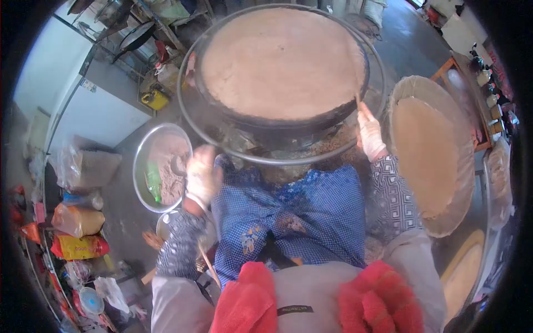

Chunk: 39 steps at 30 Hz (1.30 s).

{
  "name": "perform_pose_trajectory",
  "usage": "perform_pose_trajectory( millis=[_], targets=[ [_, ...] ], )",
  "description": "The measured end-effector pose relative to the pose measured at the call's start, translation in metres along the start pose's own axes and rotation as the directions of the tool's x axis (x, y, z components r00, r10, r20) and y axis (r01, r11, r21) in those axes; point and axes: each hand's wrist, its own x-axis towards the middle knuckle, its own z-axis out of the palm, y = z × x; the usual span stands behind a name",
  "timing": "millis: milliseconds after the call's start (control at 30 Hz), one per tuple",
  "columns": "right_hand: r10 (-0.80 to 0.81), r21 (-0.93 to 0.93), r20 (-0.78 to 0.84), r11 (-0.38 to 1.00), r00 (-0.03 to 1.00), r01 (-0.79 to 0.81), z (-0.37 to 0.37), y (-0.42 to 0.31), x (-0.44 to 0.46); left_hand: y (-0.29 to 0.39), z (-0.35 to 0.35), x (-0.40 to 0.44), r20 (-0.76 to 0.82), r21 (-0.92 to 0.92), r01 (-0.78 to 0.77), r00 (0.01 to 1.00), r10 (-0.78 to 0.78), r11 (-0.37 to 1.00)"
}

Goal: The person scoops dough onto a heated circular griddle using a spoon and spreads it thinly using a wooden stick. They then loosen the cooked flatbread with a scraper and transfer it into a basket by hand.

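A large round pan [283, 64] with a pale brown layer spread over it stands ahead, ringed by a metal hoop [244, 157]. My right hand [370, 133], in a whitish glove, is closed on a thin stick [358, 101] at the pan's right edge. To the left, my left hand [201, 176], also gloved, is blurred by motion beside a metal basin [139, 191]. The basin holds brownish powder [169, 161] and a green bottle piece [153, 180]. Whether my left fingers hold anything is unclear.
On the right, an oval tray [427, 155] lined with clear film carries a brown sheet, and another tan sheet [465, 272] lies below it. Bags [80, 247] and packages line the left side. A yellow container [155, 100] stands near the back left shelves.
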Motion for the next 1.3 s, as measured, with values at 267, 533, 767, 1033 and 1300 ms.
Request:
perform_pose_trajectory(
  millis=[267,533,767,1033,1300],
  targets=[
    [-0.24,-0.223,0.243,0.929,0.94,0.295,0.081,0.047,-0.048,-0.084,0.043,0.082,0.362,0.625,-0.102,0.916,-0.172,0.774],
    [0.086,0.061,0.538,0.988,0.838,-0.14,0.156,0.012,-0.118,0.058,0.094,0.055,0.433,0.445,-0.056,0.887,-0.16,0.894],
    [-0.197,-0.824,0.534,0.096,0.822,0.559,0.076,0.004,-0.044,0.083,0.091,0.031,0.267,0.194,-0.058,0.964,0.004,0.979],
    [-0.457,-0.685,0.18,0.578,0.871,0.444,0.037,0.081,0.027,0.039,0.066,0.053,0.472,0.256,-0.007,0.873,-0.119,0.967],
    [-0.203,-0.396,0.401,0.841,0.893,0.369,0.161,0.042,-0.091,0.107,0.093,0.041,0.431,0.128,-0.045,0.902,-0.014,0.991]
  ],
)
